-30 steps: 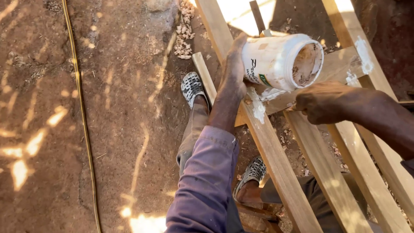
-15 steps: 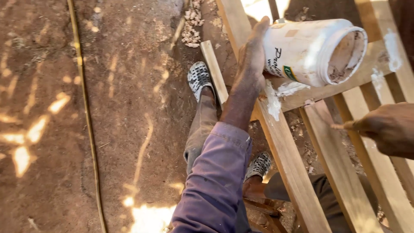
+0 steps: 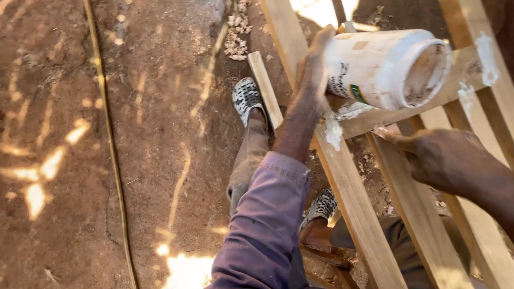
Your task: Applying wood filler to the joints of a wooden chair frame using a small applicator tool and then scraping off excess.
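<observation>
left hand (image 3: pixel 313 75) wrapped around base of white plastic tub (image 3: pixel 385 67), tub tipped on its side over wooden frame (image 3: pixel 342 182), mouth facing right, right hand (image 3: pixel 447 160) loosely curled, empty, forefinger touching white paste smear (image 3: pixel 333 131) area on slat, dirt ground (image 3: pixel 134 134) below

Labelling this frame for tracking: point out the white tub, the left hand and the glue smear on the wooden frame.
white tub (image 3: pixel 375 67), head view, on its side wall.
left hand (image 3: pixel 313 80), head view, on the back of the hand against the tub.
glue smear (image 3: pixel 333 131), head view, on the white patch at the frame joint.
</observation>
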